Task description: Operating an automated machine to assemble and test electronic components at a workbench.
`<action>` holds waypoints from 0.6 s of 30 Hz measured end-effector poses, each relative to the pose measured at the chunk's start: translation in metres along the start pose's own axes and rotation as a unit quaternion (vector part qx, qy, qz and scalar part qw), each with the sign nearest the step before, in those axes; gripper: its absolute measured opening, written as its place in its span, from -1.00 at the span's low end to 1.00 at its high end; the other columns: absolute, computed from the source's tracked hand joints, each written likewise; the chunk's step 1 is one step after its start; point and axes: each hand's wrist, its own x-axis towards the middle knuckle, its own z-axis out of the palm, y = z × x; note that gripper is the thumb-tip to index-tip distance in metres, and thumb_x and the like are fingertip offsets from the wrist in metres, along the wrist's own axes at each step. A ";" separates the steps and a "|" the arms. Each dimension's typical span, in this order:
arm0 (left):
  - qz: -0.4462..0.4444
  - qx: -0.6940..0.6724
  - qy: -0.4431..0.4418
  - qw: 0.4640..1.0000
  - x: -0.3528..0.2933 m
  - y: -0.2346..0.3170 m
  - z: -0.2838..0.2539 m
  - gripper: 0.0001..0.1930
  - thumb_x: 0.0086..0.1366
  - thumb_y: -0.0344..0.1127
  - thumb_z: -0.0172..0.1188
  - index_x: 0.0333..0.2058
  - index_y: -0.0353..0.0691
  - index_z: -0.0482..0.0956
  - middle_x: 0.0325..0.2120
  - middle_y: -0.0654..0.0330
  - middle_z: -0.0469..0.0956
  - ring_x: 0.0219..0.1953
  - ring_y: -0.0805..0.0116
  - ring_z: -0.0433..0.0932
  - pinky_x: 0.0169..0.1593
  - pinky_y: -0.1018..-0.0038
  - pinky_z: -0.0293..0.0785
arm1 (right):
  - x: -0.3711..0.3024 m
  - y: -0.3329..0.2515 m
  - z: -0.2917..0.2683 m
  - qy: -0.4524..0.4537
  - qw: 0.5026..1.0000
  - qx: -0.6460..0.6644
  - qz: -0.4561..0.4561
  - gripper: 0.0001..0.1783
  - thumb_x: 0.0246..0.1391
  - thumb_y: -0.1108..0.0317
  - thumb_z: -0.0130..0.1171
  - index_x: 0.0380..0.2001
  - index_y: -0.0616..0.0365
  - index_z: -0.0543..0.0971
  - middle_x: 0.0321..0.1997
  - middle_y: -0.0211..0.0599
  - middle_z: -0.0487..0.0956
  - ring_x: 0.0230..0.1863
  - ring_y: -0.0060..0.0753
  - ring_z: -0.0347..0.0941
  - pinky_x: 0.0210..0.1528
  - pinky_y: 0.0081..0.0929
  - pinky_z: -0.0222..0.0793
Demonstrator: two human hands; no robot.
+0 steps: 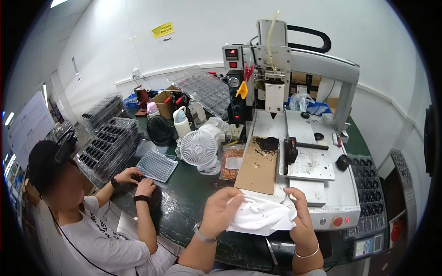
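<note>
A white cloth, creased and dotted with small dark specks, is stretched between my two hands in front of the machine. My left hand pinches its left side, thumb on top. At its right edge, my right hand grips the cloth with the fingers curled. Just beyond the cloth lies a brown cardboard sheet with a black, crumbly smear at its far end. The cardboard rests on the white bed of a benchtop dispensing-type machine, whose pointed nozzle hangs above.
Right of the cardboard is a black fixture on a metal plate. A red button sits on the machine's front. Trays of black round parts stand at right. A white fan is at centre left. A co-worker handles a small dark part at left.
</note>
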 end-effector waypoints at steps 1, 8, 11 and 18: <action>0.005 0.022 -0.012 1.000 0.001 -0.007 -0.002 -0.89 0.36 -0.44 0.13 -0.23 -0.37 0.53 -0.37 0.31 0.55 -0.36 0.69 0.41 -0.27 0.71 0.34 | -0.002 -0.001 0.001 0.003 0.999 -0.035 0.006 -0.39 0.12 0.61 -0.12 0.27 0.23 0.13 -0.17 -0.17 0.50 -0.10 -0.52 0.38 -0.02 -0.57 0.30; -0.016 0.028 -0.004 0.999 0.008 -0.016 -0.008 -0.86 0.36 -0.45 0.13 -0.18 -0.39 0.52 -0.33 0.31 0.55 -0.30 0.67 0.44 -0.21 0.70 0.38 | -0.039 -0.047 0.000 0.055 0.814 -0.468 -0.341 -0.63 -0.10 0.31 0.32 -0.16 0.12 0.54 -0.19 -0.15 0.50 0.02 -0.05 0.39 0.16 -0.05 0.18; -0.006 0.044 -0.009 0.999 0.004 -0.021 -0.018 -0.87 0.36 -0.45 0.13 -0.18 -0.39 0.52 -0.32 0.31 0.55 -0.29 0.67 0.45 -0.21 0.69 0.39 | -0.016 -0.046 0.014 -0.025 0.705 -0.656 -0.268 -0.79 -0.02 0.32 0.23 -0.28 0.12 0.54 -0.33 -0.28 0.45 -0.20 -0.20 0.39 -0.06 -0.10 0.32; 0.016 0.126 -0.005 0.992 0.007 -0.022 -0.017 -0.85 0.35 -0.37 0.16 -0.23 -0.34 0.55 -0.39 0.25 0.60 -0.34 0.61 0.49 -0.26 0.59 0.44 | -0.013 0.004 0.022 -0.090 0.855 -0.493 -0.134 -0.02 -0.06 0.01 0.39 0.22 0.45 0.17 0.04 0.18 0.41 0.13 0.28 0.30 0.19 -0.03 0.23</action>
